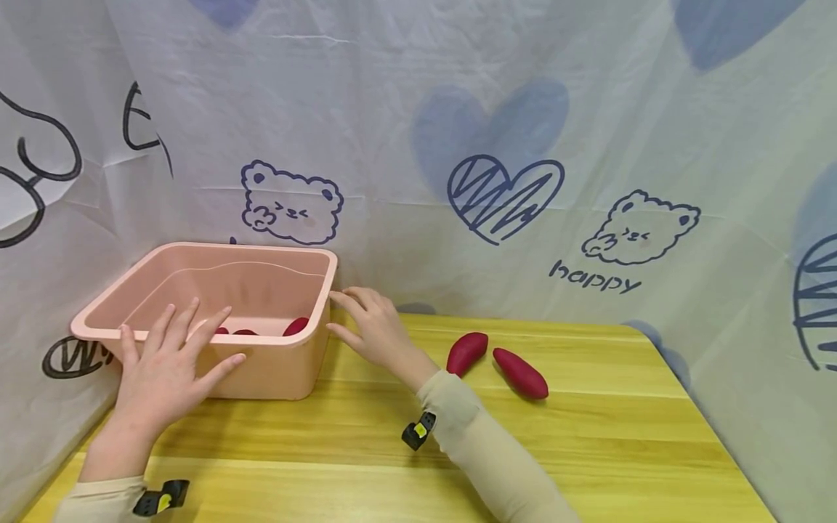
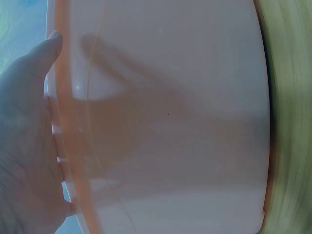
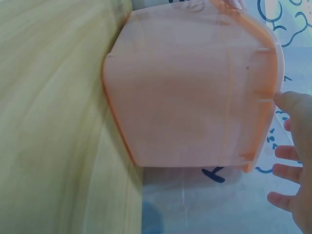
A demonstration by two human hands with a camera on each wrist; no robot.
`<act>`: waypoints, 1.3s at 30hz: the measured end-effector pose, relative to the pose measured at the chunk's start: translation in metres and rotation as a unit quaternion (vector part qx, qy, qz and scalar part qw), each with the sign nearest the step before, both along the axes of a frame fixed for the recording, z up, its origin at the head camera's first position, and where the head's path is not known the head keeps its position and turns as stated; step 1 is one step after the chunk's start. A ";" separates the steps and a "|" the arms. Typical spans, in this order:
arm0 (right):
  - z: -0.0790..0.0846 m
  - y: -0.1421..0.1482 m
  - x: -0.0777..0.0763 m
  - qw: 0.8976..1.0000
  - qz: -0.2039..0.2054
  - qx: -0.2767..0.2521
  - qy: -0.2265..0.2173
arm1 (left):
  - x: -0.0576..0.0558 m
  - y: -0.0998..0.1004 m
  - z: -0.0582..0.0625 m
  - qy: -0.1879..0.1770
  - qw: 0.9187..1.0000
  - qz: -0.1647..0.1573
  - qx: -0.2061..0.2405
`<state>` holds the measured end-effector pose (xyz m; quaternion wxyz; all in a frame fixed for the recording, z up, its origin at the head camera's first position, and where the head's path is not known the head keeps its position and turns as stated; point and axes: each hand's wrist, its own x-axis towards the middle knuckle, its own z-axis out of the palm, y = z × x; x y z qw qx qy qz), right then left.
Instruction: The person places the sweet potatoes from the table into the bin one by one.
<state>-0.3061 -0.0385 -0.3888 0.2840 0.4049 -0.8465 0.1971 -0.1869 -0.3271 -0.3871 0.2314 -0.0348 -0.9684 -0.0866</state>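
A pink plastic bin (image 1: 261, 370) stands at the left of the table, with several dark red sweet potatoes (image 1: 296, 326) partly visible inside. My left hand (image 1: 163, 370) lies over its front rim, fingers straight and spread; in the left wrist view the thumb (image 2: 51, 46) touches the rim. Beside the bin's right rim is my right hand (image 1: 379, 327), its fingers extended and loosely bent. The right wrist view shows a fingertip at the rim and the other fingers (image 3: 287, 173) apart from it. Neither hand grips anything.
Two more dark red sweet potatoes, one curved (image 1: 467, 353) and one longer (image 1: 521, 373), lie on the wooden table (image 1: 621, 436) right of the right forearm. A pale cloth (image 1: 392, 131) printed with hearts and bears hangs behind and at both sides.
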 end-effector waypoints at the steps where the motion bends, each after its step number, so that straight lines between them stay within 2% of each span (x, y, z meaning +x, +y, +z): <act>1: -0.002 0.002 0.001 1.000 -0.003 0.004 -0.001 | 0.000 0.000 0.000 0.000 1.000 0.000 -0.001; 6: -0.010 0.016 0.004 0.999 -0.029 0.026 -0.015 | -0.001 0.000 0.000 -0.002 1.000 0.001 -0.005; 11: -0.016 0.032 0.007 0.996 -0.053 0.046 -0.051 | -0.001 0.000 0.000 -0.003 1.000 0.001 -0.006; 20: -0.028 0.067 0.011 0.988 -0.099 0.088 -0.084 | -0.001 0.002 0.002 -0.003 1.000 0.000 -0.006; 32: -0.041 0.114 0.019 0.983 -0.129 0.094 -0.090 | -0.001 0.001 0.002 -0.001 1.000 0.000 -0.006; 39: -0.042 0.142 0.023 0.980 -0.149 0.093 -0.098 | 0.002 0.000 0.001 -0.001 1.000 0.004 0.001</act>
